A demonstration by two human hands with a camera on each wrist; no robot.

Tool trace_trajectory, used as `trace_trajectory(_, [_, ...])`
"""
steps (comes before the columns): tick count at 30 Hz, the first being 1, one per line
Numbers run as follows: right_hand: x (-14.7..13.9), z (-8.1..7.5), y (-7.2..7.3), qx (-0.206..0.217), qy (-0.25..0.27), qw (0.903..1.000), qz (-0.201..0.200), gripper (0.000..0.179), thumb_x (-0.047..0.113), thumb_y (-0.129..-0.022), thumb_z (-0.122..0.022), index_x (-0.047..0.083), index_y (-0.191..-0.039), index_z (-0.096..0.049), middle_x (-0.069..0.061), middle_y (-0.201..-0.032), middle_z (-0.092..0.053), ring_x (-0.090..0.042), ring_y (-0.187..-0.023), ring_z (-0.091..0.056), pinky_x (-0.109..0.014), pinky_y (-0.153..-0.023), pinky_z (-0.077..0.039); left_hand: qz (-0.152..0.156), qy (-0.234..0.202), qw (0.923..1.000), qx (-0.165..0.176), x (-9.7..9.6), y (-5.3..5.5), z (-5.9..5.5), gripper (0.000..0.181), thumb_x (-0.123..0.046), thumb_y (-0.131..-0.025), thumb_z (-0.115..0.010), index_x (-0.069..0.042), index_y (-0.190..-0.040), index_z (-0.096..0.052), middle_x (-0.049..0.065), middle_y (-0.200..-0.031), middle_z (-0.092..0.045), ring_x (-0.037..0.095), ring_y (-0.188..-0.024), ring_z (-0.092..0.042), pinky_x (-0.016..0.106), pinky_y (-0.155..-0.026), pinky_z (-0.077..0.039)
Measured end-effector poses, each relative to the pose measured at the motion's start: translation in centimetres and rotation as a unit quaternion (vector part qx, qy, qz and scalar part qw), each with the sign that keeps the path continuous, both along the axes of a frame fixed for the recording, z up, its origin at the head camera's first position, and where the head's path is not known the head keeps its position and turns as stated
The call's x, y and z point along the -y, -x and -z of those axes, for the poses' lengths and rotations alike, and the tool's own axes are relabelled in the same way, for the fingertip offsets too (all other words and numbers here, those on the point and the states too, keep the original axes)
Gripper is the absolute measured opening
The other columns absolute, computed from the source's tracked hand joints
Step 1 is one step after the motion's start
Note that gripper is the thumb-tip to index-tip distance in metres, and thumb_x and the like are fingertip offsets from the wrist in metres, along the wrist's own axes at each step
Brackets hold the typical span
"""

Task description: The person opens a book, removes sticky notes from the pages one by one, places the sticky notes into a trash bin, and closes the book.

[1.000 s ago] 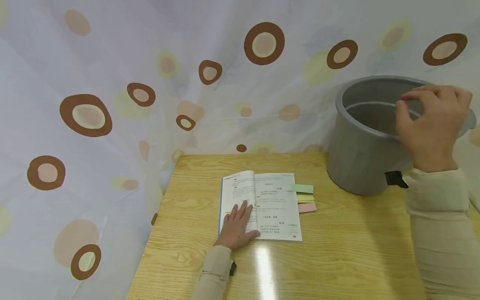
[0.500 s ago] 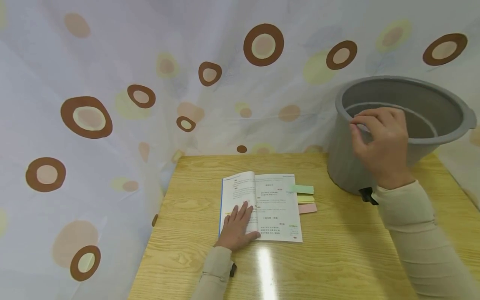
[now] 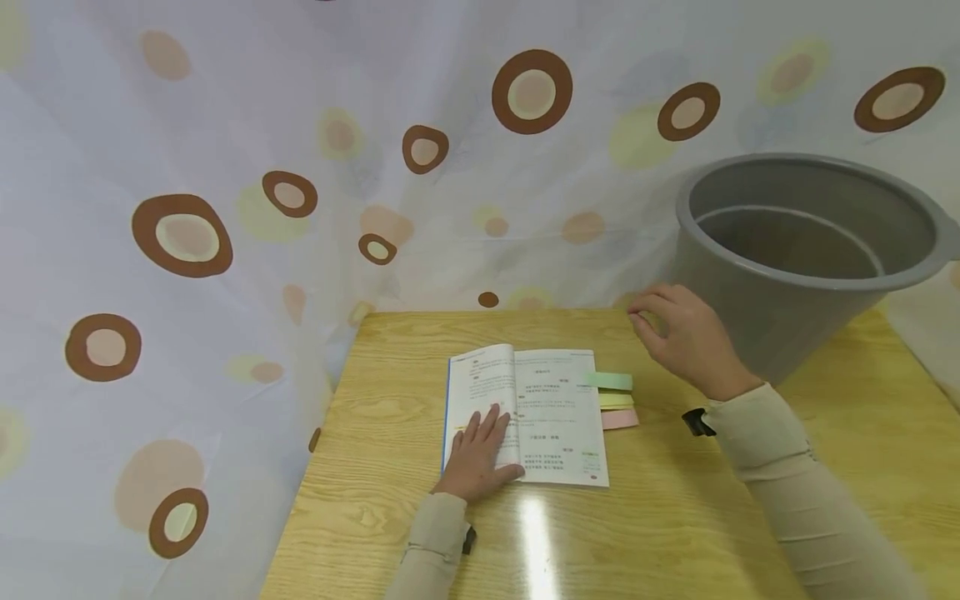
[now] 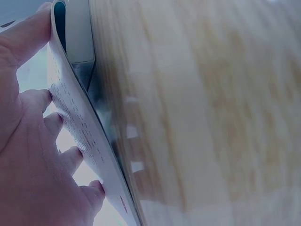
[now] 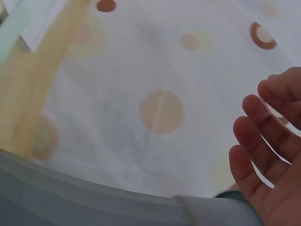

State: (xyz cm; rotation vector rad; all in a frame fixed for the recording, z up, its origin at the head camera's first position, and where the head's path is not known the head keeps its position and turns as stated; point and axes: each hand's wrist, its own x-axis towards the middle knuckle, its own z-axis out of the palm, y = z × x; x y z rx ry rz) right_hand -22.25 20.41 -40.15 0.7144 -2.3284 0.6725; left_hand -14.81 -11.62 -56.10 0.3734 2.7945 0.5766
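An open book (image 3: 558, 417) lies on the wooden table, with printed text on both pages. My left hand (image 3: 480, 457) rests on its left page, fingers spread; in the left wrist view the thumb and fingertips touch the page (image 4: 77, 113). Green (image 3: 613, 382), yellow (image 3: 617, 401) and pink (image 3: 619, 419) sticky tabs jut from the book's right edge. My right hand (image 3: 688, 337) is in the air between the tabs and the grey bucket, thumb and index finger bent towards each other. In the right wrist view its other fingers (image 5: 256, 136) curl loosely, with nothing visible held.
A large grey bucket (image 3: 780, 321) stands at the back right, its wide rim higher than the table. Patterned white cloth (image 3: 450, 67) hangs behind and left of the table (image 3: 390, 400). A bright light reflection crosses the front of the tabletop.
My right hand has swung left and down from over the bucket's mouth to beside its left wall, nearer the tabs. My left hand and the book have stayed in place.
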Motion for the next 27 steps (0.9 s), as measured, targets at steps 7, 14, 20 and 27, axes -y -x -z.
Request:
trace_trajectory(7, [0.7, 3.9, 0.6, 0.152, -0.036, 0.9874, 0.023, 0.012, 0.011, -0.091, -0.068, 0.004, -0.099, -0.073, -0.015, -0.105, -0.071, -0.034, -0.099, -0.065, -0.052, -0.085, -0.054, -0.003, -0.004, 1.0, 0.002, -0.2, -0.2, -0.3, 0.085, -0.052, -0.091, -0.063, -0.022, -0.16, -0.022, -0.003, -0.17, -0.01, 0.031, -0.157, -0.009, 0.058, -0.124, -0.017])
trace_trajectory(14, [1.3, 9.3, 0.4, 0.243, -0.041, 0.9684, 0.038, 0.016, 0.014, -0.094, -0.064, 0.003, -0.103, -0.072, -0.018, -0.11, -0.07, -0.039, -0.104, -0.062, -0.056, -0.09, -0.052, -0.001, -0.006, 1.0, 0.004, -0.1, -0.1, -0.4, 0.086, -0.052, -0.091, -0.062, -0.022, -0.16, -0.021, -0.003, -0.17, -0.009, 0.031, -0.157, -0.009, 0.058, -0.125, -0.016])
trace_trajectory(20, [2.0, 12.7, 0.4, 0.291, 0.0, 0.9535, 0.077, 0.022, 0.013, -0.095, -0.062, 0.001, -0.111, -0.071, -0.023, -0.12, -0.065, -0.045, -0.116, -0.053, -0.06, -0.097, -0.046, -0.001, -0.009, 1.0, 0.004, 0.0, 0.0, -0.3, 0.086, -0.054, -0.09, -0.062, -0.023, -0.16, -0.021, -0.003, -0.17, -0.009, 0.031, -0.157, -0.009, 0.059, -0.124, -0.016])
trace_trajectory(27, [3.0, 13.7, 1.2, 0.314, -0.014, 0.9419, 0.118, 0.028, 0.016, -0.096, -0.057, 0.001, -0.116, -0.069, -0.029, -0.127, -0.061, -0.052, -0.118, -0.05, -0.065, -0.094, -0.044, -0.001, -0.007, 1.0, 0.004, 0.1, 0.0, -0.3, 0.086, -0.055, -0.091, -0.062, -0.024, -0.16, -0.02, -0.004, -0.17, -0.009, 0.03, -0.157, -0.009, 0.059, -0.124, -0.017])
